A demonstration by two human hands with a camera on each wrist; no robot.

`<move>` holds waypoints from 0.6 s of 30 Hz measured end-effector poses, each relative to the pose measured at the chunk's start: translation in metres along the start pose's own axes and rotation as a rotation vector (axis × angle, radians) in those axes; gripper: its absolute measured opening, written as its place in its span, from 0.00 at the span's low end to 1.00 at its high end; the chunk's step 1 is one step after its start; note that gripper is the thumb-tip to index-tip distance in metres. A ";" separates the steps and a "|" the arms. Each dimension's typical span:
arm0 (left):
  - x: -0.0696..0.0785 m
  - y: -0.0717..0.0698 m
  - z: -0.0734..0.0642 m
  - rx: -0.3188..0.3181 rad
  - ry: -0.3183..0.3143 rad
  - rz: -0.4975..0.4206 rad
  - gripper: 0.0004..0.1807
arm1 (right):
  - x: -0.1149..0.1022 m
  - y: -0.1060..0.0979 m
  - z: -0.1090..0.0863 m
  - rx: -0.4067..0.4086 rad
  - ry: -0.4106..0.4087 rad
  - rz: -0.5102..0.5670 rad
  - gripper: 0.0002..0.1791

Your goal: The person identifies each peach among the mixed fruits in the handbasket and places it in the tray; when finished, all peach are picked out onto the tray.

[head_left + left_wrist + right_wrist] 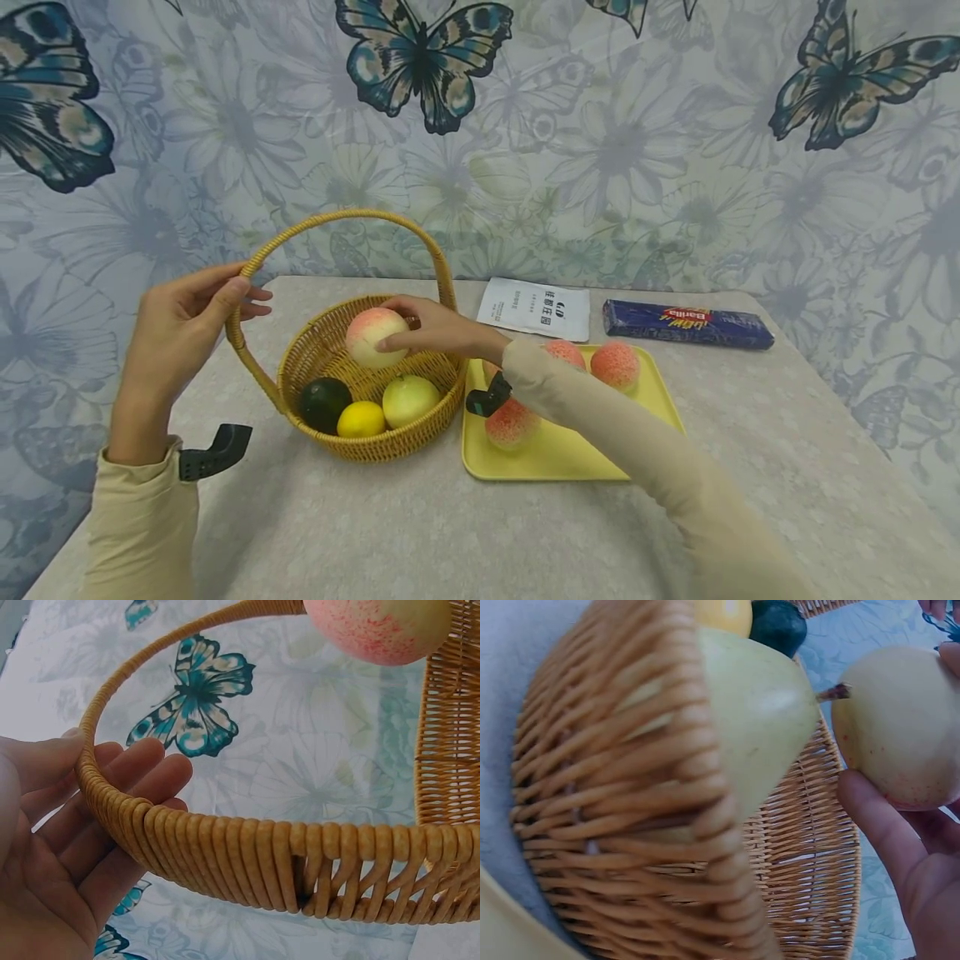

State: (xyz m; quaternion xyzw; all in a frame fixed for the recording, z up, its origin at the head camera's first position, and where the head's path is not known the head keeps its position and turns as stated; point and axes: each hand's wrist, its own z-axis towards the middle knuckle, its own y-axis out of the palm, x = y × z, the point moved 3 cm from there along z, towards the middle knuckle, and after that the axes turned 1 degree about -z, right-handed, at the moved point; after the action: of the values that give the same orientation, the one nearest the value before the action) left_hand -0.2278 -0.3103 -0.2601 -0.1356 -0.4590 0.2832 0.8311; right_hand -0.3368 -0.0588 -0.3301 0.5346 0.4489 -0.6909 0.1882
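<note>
My right hand grips a pink-and-cream peach above the wicker basket, inside the arch of its handle. In the right wrist view the thumb and fingers wrap the peach, which hangs over the basket's inside. On the left, my left hand holds the basket handle between thumb and fingers; the left wrist view shows the handle lying across the fingers. Inside the basket are a dark green avocado, a yellow lemon and a pale green pear.
Right of the basket stands a yellow tray with several peaches, among them one peach at its far side; the right forearm crosses over it. Behind lie a white packet and a blue Barilla pack. A patterned cloth wall rises behind the table.
</note>
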 end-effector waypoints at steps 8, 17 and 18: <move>-0.001 0.000 0.000 -0.004 0.005 0.002 0.20 | 0.004 -0.001 -0.013 0.062 -0.024 -0.026 0.31; -0.001 0.000 -0.001 -0.001 0.003 0.005 0.20 | 0.013 -0.001 -0.025 0.078 0.018 -0.006 0.33; -0.001 0.000 -0.001 -0.001 0.002 0.004 0.20 | 0.014 -0.002 -0.026 0.081 0.016 -0.006 0.33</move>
State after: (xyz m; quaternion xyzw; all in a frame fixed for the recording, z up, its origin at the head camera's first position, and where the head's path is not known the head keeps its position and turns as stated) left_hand -0.2274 -0.3108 -0.2612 -0.1372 -0.4578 0.2845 0.8311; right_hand -0.3281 -0.0334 -0.3427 0.5462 0.4236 -0.7046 0.1608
